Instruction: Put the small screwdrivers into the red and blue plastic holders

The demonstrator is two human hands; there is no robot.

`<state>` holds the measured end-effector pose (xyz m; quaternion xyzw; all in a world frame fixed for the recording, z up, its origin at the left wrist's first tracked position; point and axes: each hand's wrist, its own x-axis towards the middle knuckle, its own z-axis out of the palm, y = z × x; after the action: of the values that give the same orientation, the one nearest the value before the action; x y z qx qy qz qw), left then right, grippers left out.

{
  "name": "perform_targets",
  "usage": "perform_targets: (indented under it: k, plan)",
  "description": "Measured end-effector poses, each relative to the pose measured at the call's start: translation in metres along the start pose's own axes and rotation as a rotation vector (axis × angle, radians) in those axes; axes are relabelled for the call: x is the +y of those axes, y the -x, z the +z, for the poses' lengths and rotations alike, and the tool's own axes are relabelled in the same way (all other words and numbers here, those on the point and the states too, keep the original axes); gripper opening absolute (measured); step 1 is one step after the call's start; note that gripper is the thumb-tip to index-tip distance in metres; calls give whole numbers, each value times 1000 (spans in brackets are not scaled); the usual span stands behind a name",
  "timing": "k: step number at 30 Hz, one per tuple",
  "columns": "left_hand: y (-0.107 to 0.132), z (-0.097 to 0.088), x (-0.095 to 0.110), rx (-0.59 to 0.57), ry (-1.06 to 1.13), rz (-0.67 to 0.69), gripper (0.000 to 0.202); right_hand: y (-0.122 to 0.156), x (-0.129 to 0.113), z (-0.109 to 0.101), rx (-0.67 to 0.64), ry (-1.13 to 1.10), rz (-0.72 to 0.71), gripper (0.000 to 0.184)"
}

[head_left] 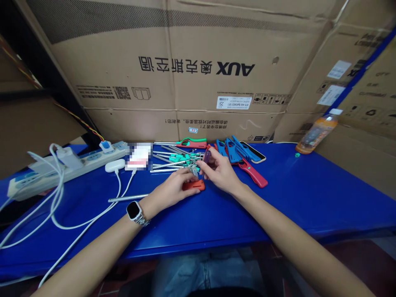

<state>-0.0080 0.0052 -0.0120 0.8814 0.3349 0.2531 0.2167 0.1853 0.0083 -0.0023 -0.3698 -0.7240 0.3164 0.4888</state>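
Observation:
My left hand [176, 187] is closed on an orange-red lighter handle [194, 185] lying on the blue table. A long metal tube [128, 198] shows on the other side of this hand and seems to belong to that lighter. In my right hand [221, 171] is a small screwdriver with a dark purple handle [207, 156]. It is held upright, its thin shaft pointing down at the end of the lighter handle; its tip is too small to make out. Just behind both hands lies a pile of metal lighter tubes with green parts [177, 158].
Blue lighter shells [232, 150] and a red one [253, 173] lie to the right, beside a phone [255, 152]. An orange drink bottle [318, 132] leans against cardboard. White cables [58, 198] and a power strip [93, 159] occupy the left. A large carton [185, 90] walls the back.

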Motion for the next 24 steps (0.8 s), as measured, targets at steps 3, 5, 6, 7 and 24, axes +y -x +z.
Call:
perform_targets:
  k: [3, 5, 6, 7, 24]
  plan:
    - [1, -2, -1, 11, 1, 18, 26, -2, -1, -1, -33, 16, -2, 26]
    - [-1, -9, 3, 74, 7, 29, 26, -2, -2, -2, -36, 21, 0, 26]
    - [-3, -13, 7, 133, 27, 35, 27, -3, -2, -2, -38, 23, -3, 25]
    - [-7, -19, 11, 215, 53, 36, 27, -3, -3, -3, -43, 24, -9, 24]
    - [-50, -28, 29, 484, 345, 91, 15, -2, -13, -11, -114, -142, 41, 35]
